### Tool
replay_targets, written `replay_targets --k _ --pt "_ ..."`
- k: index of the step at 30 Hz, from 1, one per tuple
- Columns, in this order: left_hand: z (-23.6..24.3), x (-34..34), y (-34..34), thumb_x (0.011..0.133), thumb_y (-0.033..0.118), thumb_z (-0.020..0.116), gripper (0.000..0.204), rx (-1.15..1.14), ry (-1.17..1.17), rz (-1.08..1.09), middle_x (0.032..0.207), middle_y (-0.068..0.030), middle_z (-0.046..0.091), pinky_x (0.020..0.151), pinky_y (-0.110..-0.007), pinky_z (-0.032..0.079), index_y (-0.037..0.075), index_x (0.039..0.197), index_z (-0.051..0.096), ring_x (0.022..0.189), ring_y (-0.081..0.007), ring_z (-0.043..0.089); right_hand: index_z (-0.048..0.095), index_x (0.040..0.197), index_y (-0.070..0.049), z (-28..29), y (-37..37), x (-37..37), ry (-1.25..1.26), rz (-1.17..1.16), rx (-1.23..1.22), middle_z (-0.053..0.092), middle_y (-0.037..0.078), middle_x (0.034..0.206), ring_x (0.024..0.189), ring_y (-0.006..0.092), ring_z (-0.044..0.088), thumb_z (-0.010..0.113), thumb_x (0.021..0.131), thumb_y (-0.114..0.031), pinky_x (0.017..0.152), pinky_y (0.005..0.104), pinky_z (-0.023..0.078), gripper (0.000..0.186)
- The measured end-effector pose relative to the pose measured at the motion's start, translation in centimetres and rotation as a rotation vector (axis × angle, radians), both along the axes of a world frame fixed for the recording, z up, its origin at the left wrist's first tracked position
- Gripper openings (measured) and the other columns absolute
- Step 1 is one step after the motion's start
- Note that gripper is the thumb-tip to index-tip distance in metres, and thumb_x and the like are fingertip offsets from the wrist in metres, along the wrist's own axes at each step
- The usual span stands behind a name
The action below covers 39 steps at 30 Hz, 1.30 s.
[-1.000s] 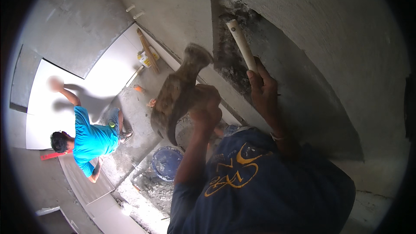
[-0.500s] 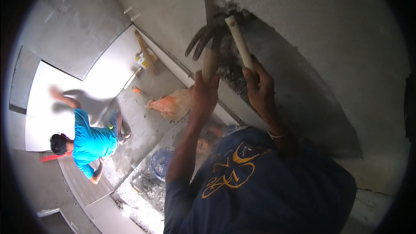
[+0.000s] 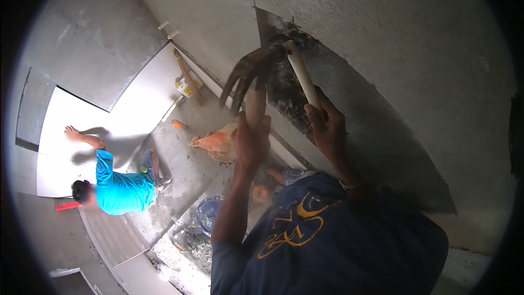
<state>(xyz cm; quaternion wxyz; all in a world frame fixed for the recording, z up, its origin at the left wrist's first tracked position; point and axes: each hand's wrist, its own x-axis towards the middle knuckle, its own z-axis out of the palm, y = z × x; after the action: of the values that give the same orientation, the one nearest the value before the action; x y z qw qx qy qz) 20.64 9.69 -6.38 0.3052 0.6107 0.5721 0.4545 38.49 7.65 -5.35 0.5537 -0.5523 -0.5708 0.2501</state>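
My left hand [image 3: 252,143] is wrapped round the pale handle of a claw hammer [image 3: 248,74], whose forked claw points left. The hammer head is smeared by motion, with its other end close to the top of a pale bar. My right hand [image 3: 329,123] grips that pale bar [image 3: 302,71], a slim handle-like piece with a dark spot near its upper end. Whether hammer and bar touch, I cannot tell. Behind both tools, the grey wall [image 3: 382,33] has a rough broken groove [image 3: 295,106] beside a smoother, darker patch [image 3: 360,109].
A person in a blue shirt [image 3: 125,183] crouches at left, one hand on white wall panels [image 3: 71,125]. An orange-and-pale sack [image 3: 221,143], a white-and-yellow bucket [image 3: 184,87], wooden strips [image 3: 188,79] and a dark blue bucket [image 3: 207,213] stand or lie on the floor.
The hammer head has shifted left and lower in the view, and the whole scene has slid slightly down. The other person's lower arm has gone out of sight. Both my hands keep their grips.
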Motion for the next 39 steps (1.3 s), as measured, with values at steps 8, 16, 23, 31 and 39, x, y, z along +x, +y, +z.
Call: replay_targets --k 8,16,23,31,39 --pt "-0.2 1.9 3.6 0.091 0.033 0.057 0.036 -0.012 0.093 -0.008 0.069 -0.0099 0.06 0.056 -0.032 0.047 0.0 0.103 0.05 0.061 -0.0162 0.058 0.049 0.131 0.004 -0.9 3.4 0.2 0.084 0.039 -0.043 0.053 0.0 0.078 0.068 0.0063 0.045 0.057 0.095 -0.021 0.06 0.023 0.04 0.045" --pt "-5.4 0.5 5.3 0.093 0.029 0.056 0.029 0.49 -0.554 -0.143 0.074 -0.008 0.061 0.056 -0.029 0.047 0.0 0.097 0.056 0.062 -0.0154 0.058 0.048 0.133 0.003 -0.9 5.5 1.1 0.105 0.037 -0.094 0.052 0.0 0.077 0.065 0.0062 0.045 0.058 0.094 -0.021 0.057 0.0231 0.04 0.047" --pt "2.3 -0.2 4.4 0.09 0.027 0.059 0.036 -0.182 0.094 0.049 0.073 -0.0152 0.063 0.065 -0.038 0.05 -0.001 0.111 0.051 0.065 -0.0285 0.065 0.049 0.129 0.008 -0.5 5.7 1.6 0.0 0.005 -0.008 0.064 0.021 0.109 0.101 0.0224 0.063 0.057 0.093 -0.018 0.086 0.0316 0.048 0.045" --pt "1.7 -0.3 1.7 0.089 0.02 0.058 0.023 0.8 -0.399 -0.146 0.08 -0.0083 0.061 0.061 -0.03 0.045 -0.002 0.084 0.059 0.071 -0.0168 0.058 0.038 0.14 -0.004 -2.8 2.9 1.8 0.223 0.278 -0.232 0.049 -0.002 0.078 0.059 0.0009 0.041 0.043 0.101 -0.021 0.05 0.0154 0.036 0.044" --pt "4.6 0.4 1.7 0.09 0.031 0.059 0.04 -0.155 0.097 -0.033 0.068 -0.0179 0.062 0.058 -0.042 0.048 -0.004 0.108 0.051 0.065 -0.0304 0.066 0.047 0.132 -0.003 -2.8 2.4 1.9 0.199 0.178 -0.196 0.045 -0.004 0.069 0.052 0.0007 0.038 0.043 0.1 -0.017 0.045 0.017 0.034 0.035"
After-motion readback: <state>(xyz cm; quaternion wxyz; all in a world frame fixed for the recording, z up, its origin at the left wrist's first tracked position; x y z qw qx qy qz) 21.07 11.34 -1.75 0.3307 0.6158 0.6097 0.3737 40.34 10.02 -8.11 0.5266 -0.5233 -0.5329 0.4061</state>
